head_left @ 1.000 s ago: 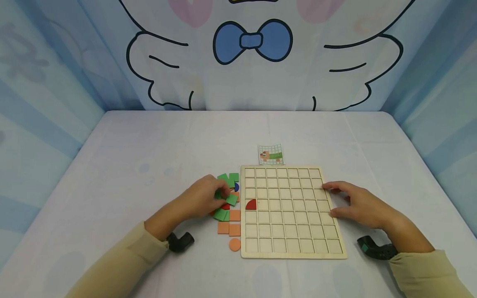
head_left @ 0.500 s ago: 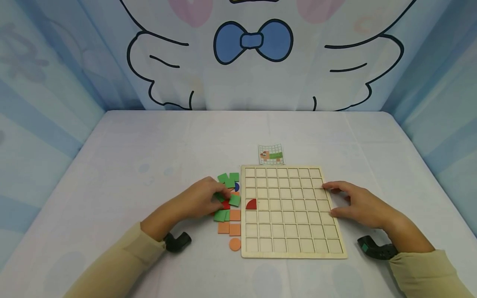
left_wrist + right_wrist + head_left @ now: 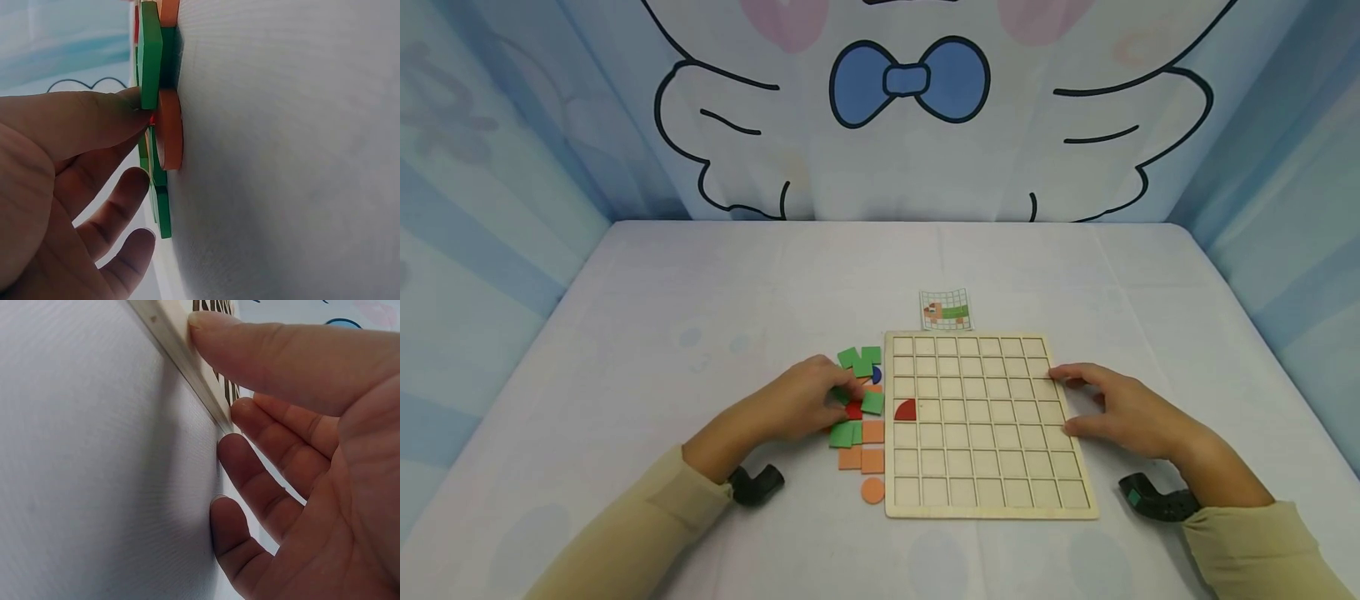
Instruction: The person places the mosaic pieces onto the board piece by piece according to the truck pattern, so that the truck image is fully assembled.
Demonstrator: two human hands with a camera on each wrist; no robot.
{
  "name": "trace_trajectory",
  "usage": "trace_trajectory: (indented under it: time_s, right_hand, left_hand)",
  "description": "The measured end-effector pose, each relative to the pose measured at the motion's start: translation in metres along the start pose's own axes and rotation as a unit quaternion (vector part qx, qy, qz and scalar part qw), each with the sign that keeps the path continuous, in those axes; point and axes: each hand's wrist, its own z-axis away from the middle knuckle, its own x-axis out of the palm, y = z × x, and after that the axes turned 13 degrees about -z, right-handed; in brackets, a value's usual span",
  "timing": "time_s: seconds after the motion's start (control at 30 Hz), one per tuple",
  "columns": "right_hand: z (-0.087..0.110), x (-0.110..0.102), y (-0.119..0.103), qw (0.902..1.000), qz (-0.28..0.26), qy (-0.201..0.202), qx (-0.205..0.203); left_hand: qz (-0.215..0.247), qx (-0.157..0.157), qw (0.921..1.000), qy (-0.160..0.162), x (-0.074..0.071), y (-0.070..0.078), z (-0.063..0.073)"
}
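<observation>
My left hand (image 3: 799, 398) is over the loose coloured pieces left of the board, thumb and index finger pinching at a red piece (image 3: 853, 411) that they partly hide. In the left wrist view, a tilted green square (image 3: 150, 56) leans beside the thumb tip, above an orange piece (image 3: 169, 131). My right hand (image 3: 1123, 414) rests at the right edge of the wooden grid board (image 3: 992, 513). Its thumb (image 3: 250, 347) lies on the board's rim in the right wrist view, the other fingers beside the edge. A red quarter circle (image 3: 906, 410) sits in a left-column cell.
Behind the board stands a small pattern card (image 3: 946, 311) with a green and orange figure. Several orange squares (image 3: 872, 461) and an orange disc (image 3: 872, 490) lie along the board's left side. More green squares (image 3: 862, 367) and a blue piece (image 3: 877, 376) are behind the left hand.
A green square by the left fingertips has shifted slightly right, toward the board, uncovering more of the red piece. My left hand has drawn back a little; the right hand stays put.
</observation>
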Motion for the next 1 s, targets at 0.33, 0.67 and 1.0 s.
trace_trajectory:
  time_s: [0.33, 0.67, 1.0]
  right_hand:
    - [-0.0007, -0.0002, 0.0003, 1.0, 0.006, -0.001, 0.0]
    - [0.0002, -0.0007, -0.0003, 1.0, 0.004, -0.002, 0.004]
    - [0.0001, -0.0009, -0.0004, 1.0, 0.009, -0.003, 0.001]
  left_hand:
    - [-0.019, 0.002, 0.9998, 0.001, 0.0013, 0.0017, -0.0021]
    - [-0.034, -0.002, 0.9993, 0.017, 0.0024, 0.0085, -0.0024]
    - [-0.043, -0.005, 0.9988, 0.022, 0.0022, 0.0093, -0.002]
